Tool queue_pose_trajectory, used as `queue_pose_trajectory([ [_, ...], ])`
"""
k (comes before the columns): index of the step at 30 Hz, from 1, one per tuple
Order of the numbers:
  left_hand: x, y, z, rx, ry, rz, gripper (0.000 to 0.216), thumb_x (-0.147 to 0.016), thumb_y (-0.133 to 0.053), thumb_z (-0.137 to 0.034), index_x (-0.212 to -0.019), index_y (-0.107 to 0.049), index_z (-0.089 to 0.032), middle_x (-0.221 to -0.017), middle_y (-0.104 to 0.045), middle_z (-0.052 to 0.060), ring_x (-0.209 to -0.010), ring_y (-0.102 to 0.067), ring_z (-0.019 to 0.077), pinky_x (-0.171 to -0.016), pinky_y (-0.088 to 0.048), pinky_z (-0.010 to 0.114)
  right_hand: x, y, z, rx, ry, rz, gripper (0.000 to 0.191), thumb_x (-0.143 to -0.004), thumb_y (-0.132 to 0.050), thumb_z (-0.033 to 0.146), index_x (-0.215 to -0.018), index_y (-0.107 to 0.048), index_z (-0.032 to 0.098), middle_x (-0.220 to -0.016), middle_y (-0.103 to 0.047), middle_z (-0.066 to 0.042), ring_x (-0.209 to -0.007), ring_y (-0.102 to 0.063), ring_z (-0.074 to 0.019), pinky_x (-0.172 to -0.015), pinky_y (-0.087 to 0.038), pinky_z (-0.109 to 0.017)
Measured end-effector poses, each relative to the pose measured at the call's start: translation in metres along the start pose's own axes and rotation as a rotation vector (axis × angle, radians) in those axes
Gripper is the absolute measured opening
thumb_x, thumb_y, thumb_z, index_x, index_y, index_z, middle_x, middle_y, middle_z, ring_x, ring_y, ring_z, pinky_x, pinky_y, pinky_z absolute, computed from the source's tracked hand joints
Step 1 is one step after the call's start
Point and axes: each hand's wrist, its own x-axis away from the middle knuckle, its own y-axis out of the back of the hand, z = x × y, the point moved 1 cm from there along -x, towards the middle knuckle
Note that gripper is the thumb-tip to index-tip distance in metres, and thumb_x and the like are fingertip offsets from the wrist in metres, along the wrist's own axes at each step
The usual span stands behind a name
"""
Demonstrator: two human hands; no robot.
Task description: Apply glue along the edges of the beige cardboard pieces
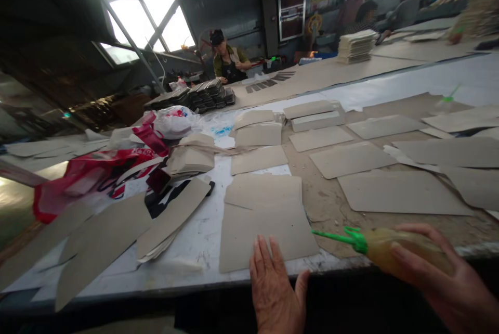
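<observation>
My left hand (275,284) lies flat with fingers stretched out on the near edge of a grey cardboard sheet (265,219). Wrapped around a squeeze bottle (405,253) is my right hand (440,271), to the right of that sheet. The bottle is tilted on its side, holds a yellowish liquid and has a green nozzle pointing left over the sheet's right edge. More cardboard pieces (401,191) are laid out beyond the bottle. At the left, long curved cardboard pieces (171,219) lie partly stacked.
A red plastic bag (89,180) and a clear plastic bag (175,121) lie at the left. Behind them stand dark stacked pieces (210,94). A co-worker (228,58) is across the table. Farther right rises a cardboard stack (355,47); a second green-tipped bottle (448,102) stands nearer.
</observation>
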Motion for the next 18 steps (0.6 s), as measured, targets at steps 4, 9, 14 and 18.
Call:
queue_pose_trajectory([
  [4,0.012,0.011,-0.012,0.137,0.060,0.012,0.068,-0.086,-0.057,-0.043,-0.143,-0.040,-0.011,-0.151,-0.038,0.021,-0.140,-0.033,0.0373,-0.106,-0.042,0.055,0.006,-0.065,0.032,0.207,0.165,0.083,0.038,-0.076,-0.071,0.054,-0.102,-0.055,0.032,-0.085,-0.071,-0.007,-0.074,-0.070,-0.0280,-0.064,-0.060,-0.039],
  [9,0.013,0.018,0.004,0.226,0.022,-0.009,0.061,-0.087,-0.057,-0.037,-0.141,-0.042,-0.011,-0.149,-0.041,0.019,-0.142,-0.031,0.0354,-0.107,-0.042,0.055,0.007,-0.134,0.046,0.451,0.652,0.208,0.027,-0.081,-0.069,0.038,-0.100,-0.055,0.026,-0.090,-0.062,-0.001,-0.073,-0.065,-0.0180,-0.063,-0.056,-0.029],
  [14,0.010,0.018,0.023,0.241,-0.084,-0.028,0.053,-0.089,-0.055,-0.034,-0.136,-0.048,-0.011,-0.142,-0.051,0.019,-0.138,-0.040,0.0319,-0.106,-0.045,0.050,0.003,-0.180,0.051,0.519,0.991,0.278,0.023,-0.084,-0.066,0.023,-0.102,-0.052,0.025,-0.094,-0.052,-0.003,-0.086,-0.058,-0.0189,-0.074,-0.053,-0.032],
  [18,0.012,0.015,0.026,0.250,-0.092,-0.023,0.053,-0.088,-0.056,-0.031,-0.136,-0.047,-0.010,-0.140,-0.053,0.019,-0.137,-0.042,0.0313,-0.105,-0.047,0.048,0.002,-0.200,0.050,0.582,1.001,0.348,0.025,-0.085,-0.065,0.019,-0.104,-0.050,0.025,-0.097,-0.050,-0.005,-0.091,-0.056,-0.0211,-0.077,-0.052,-0.036],
])
